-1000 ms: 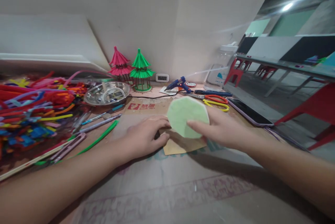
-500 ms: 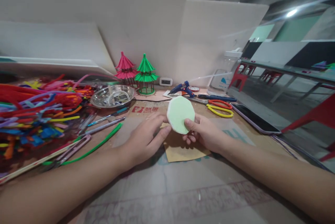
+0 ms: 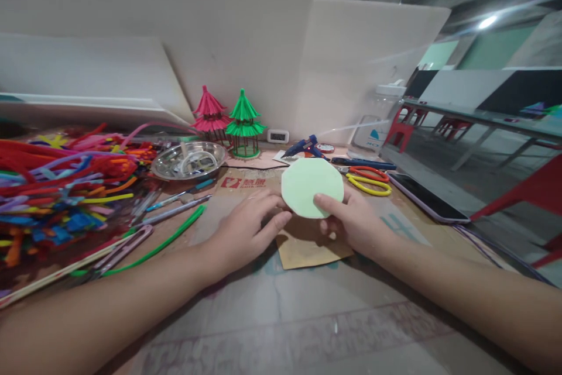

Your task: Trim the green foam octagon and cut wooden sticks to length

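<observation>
A pale green, many-sided flat piece [image 3: 309,185] is held up over the work surface, its broad face turned towards me. My right hand [image 3: 351,220] grips its lower right edge, thumb on the front and fingers curled behind. Beside the left edge is my left hand [image 3: 252,223], thumb and fingers apart. Whether its fingertips touch the rim I cannot tell. Beneath both hands lies a tan sheet [image 3: 307,253], partly shaded by the piece.
Colourful pipe cleaners [image 3: 65,188] are heaped at left, near a metal dish [image 3: 160,167]. Behind stand a pink pagoda model [image 3: 211,112], a green pagoda model [image 3: 243,123] and a glue gun [image 3: 302,147]. Scissors [image 3: 369,185] and a phone [image 3: 430,196] lie at right.
The green piece has turned in my right hand, so its face looks wider and its side edge no longer shows. My right hand has shifted slightly right; the left has barely moved.
</observation>
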A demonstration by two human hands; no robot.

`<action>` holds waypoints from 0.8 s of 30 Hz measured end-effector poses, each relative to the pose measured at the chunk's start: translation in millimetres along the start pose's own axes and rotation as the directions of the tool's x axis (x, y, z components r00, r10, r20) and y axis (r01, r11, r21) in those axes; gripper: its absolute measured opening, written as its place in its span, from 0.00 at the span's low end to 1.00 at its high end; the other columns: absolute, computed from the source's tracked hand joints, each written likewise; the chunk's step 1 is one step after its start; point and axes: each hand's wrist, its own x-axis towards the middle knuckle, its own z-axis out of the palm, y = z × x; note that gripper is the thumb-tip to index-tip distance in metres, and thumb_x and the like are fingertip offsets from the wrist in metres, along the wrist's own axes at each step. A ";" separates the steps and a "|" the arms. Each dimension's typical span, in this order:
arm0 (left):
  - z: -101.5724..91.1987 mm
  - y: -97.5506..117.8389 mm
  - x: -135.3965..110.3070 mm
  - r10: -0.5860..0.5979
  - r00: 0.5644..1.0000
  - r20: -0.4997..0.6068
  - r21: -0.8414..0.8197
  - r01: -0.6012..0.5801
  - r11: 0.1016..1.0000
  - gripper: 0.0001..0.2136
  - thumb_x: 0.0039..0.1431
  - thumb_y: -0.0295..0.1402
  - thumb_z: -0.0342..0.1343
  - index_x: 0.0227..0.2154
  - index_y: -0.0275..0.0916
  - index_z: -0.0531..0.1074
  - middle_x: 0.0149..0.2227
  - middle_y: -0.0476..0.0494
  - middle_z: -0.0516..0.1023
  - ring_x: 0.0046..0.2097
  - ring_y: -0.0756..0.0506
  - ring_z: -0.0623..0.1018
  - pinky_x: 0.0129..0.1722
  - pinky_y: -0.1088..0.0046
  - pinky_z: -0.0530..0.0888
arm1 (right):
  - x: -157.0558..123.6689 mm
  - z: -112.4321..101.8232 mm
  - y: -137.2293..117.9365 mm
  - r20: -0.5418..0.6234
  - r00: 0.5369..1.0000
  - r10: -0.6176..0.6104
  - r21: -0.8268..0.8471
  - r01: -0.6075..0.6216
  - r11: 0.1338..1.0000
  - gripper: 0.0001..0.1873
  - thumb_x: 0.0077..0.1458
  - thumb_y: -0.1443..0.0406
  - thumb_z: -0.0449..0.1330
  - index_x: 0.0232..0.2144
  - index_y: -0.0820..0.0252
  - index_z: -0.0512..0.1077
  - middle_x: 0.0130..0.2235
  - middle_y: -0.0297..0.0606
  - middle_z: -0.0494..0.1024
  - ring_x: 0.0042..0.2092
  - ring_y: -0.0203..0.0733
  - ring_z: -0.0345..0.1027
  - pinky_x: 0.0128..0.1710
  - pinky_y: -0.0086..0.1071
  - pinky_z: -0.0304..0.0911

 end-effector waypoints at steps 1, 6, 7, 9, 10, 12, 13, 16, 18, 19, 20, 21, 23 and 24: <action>0.9 -0.6 0.1 -0.022 0.999 0.031 0.030 0.021 0.999 0.10 0.65 0.37 0.47 0.41 0.40 0.71 0.45 0.43 0.75 0.49 0.42 0.73 0.49 0.63 0.70 | 0.3 -1.8 -2.1 -0.074 0.996 -0.051 -0.103 0.043 0.994 0.20 0.52 0.55 0.62 0.42 0.59 0.66 0.26 0.33 0.74 0.18 0.32 0.62 0.16 0.26 0.58; 4.8 -1.3 -0.8 -0.074 0.982 0.176 0.193 0.039 0.980 0.16 0.58 0.40 0.55 0.48 0.43 0.70 0.54 0.43 0.72 0.56 0.37 0.70 0.53 0.57 0.69 | 12.5 -15.2 5.9 -0.040 0.921 -0.388 -0.660 0.267 0.702 0.22 0.51 0.63 0.58 0.49 0.62 0.66 0.45 0.47 0.77 0.41 0.49 0.73 0.40 0.42 0.69; 5.1 -1.0 -0.9 -0.076 0.978 0.194 0.211 0.034 0.977 0.16 0.57 0.40 0.55 0.48 0.43 0.70 0.54 0.43 0.72 0.56 0.36 0.70 0.54 0.56 0.69 | 15.2 -16.9 9.4 0.011 0.913 -0.409 -0.704 0.298 0.644 0.23 0.51 0.63 0.57 0.51 0.62 0.66 0.48 0.48 0.76 0.47 0.52 0.72 0.46 0.45 0.67; 5.1 -0.3 -0.8 -0.071 0.975 0.211 0.224 0.023 0.974 0.16 0.57 0.40 0.54 0.47 0.42 0.71 0.52 0.41 0.73 0.55 0.36 0.71 0.53 0.56 0.70 | 18.6 -17.8 14.7 0.067 0.912 -0.405 -0.746 0.315 0.587 0.25 0.52 0.63 0.56 0.52 0.63 0.65 0.51 0.49 0.75 0.53 0.55 0.68 0.51 0.47 0.64; 4.9 -0.1 -0.8 -0.063 0.976 0.208 0.222 0.016 0.975 0.16 0.57 0.40 0.54 0.47 0.42 0.71 0.51 0.40 0.73 0.54 0.36 0.72 0.52 0.57 0.71 | 19.1 -17.3 16.0 0.076 0.916 -0.395 -0.754 0.312 0.578 0.25 0.52 0.63 0.56 0.53 0.63 0.65 0.52 0.50 0.74 0.54 0.55 0.67 0.52 0.48 0.63; 4.4 -0.2 -1.1 -0.045 0.981 0.189 0.212 0.004 0.977 0.15 0.57 0.40 0.54 0.46 0.42 0.72 0.50 0.40 0.74 0.52 0.37 0.73 0.51 0.58 0.71 | 18.7 -15.4 16.4 0.083 0.924 -0.374 -0.752 0.304 0.585 0.25 0.53 0.62 0.55 0.53 0.63 0.65 0.53 0.50 0.74 0.55 0.56 0.67 0.53 0.48 0.63; 4.2 -0.5 -1.5 -0.040 0.983 0.179 0.209 0.001 0.978 0.15 0.57 0.40 0.54 0.46 0.42 0.72 0.50 0.40 0.74 0.52 0.38 0.73 0.51 0.59 0.71 | 18.3 -14.6 16.0 0.085 0.928 -0.363 -0.746 0.301 0.594 0.24 0.54 0.62 0.55 0.53 0.63 0.66 0.53 0.50 0.74 0.54 0.56 0.67 0.53 0.48 0.63; 3.9 -1.6 -2.4 -0.040 0.984 0.172 0.215 0.002 0.977 0.15 0.57 0.40 0.54 0.46 0.43 0.72 0.50 0.40 0.74 0.52 0.37 0.73 0.51 0.59 0.71 | 19.5 -13.3 15.4 0.073 0.938 -0.338 -0.739 0.278 0.613 0.22 0.56 0.59 0.55 0.52 0.61 0.67 0.51 0.49 0.76 0.52 0.54 0.69 0.51 0.47 0.64; 3.6 -1.6 -2.6 -0.040 0.983 0.176 0.222 0.000 0.975 0.15 0.57 0.40 0.54 0.46 0.43 0.72 0.50 0.41 0.74 0.53 0.37 0.72 0.51 0.59 0.71 | 22.5 -12.8 16.1 0.060 0.941 -0.333 -0.743 0.265 0.614 0.20 0.56 0.59 0.55 0.50 0.60 0.68 0.49 0.47 0.77 0.50 0.53 0.71 0.50 0.46 0.64; 3.5 -1.2 -2.6 -0.039 0.983 0.179 0.225 -0.002 0.974 0.15 0.57 0.40 0.54 0.46 0.43 0.72 0.50 0.41 0.74 0.53 0.37 0.72 0.51 0.59 0.71 | 24.1 -12.4 16.4 0.057 0.940 -0.335 -0.743 0.265 0.615 0.19 0.56 0.60 0.55 0.49 0.60 0.68 0.48 0.46 0.78 0.49 0.52 0.71 0.50 0.45 0.64; 3.3 -0.6 -2.5 -0.039 0.982 0.182 0.228 -0.003 0.974 0.15 0.57 0.40 0.54 0.46 0.43 0.72 0.50 0.41 0.74 0.53 0.38 0.72 0.52 0.59 0.71 | 25.3 -11.8 16.4 0.055 0.939 -0.340 -0.741 0.267 0.616 0.18 0.55 0.61 0.55 0.48 0.60 0.68 0.47 0.46 0.78 0.49 0.52 0.71 0.50 0.45 0.64; 3.1 0.2 -2.4 -0.045 0.981 0.188 0.235 0.000 0.972 0.15 0.57 0.40 0.54 0.46 0.43 0.72 0.51 0.41 0.74 0.53 0.38 0.72 0.52 0.59 0.71 | 25.7 -11.3 15.9 0.056 0.937 -0.345 -0.738 0.272 0.618 0.18 0.55 0.62 0.55 0.48 0.61 0.69 0.47 0.45 0.78 0.48 0.51 0.71 0.49 0.44 0.65; 2.7 1.7 -2.2 -0.069 0.976 0.209 0.252 0.014 0.968 0.14 0.58 0.40 0.53 0.45 0.43 0.72 0.51 0.41 0.73 0.53 0.37 0.72 0.51 0.58 0.71 | 23.0 -10.6 13.2 0.067 0.937 -0.341 -0.730 0.279 0.623 0.17 0.54 0.64 0.54 0.46 0.61 0.69 0.45 0.45 0.78 0.46 0.50 0.71 0.48 0.43 0.65; 2.6 2.2 -2.2 -0.082 0.972 0.218 0.259 0.023 0.966 0.14 0.58 0.40 0.53 0.45 0.42 0.72 0.51 0.41 0.73 0.53 0.37 0.72 0.51 0.58 0.71 | 19.5 -10.6 10.9 0.079 0.941 -0.330 -0.729 0.281 0.624 0.16 0.54 0.64 0.54 0.46 0.61 0.69 0.44 0.45 0.78 0.45 0.49 0.72 0.46 0.42 0.65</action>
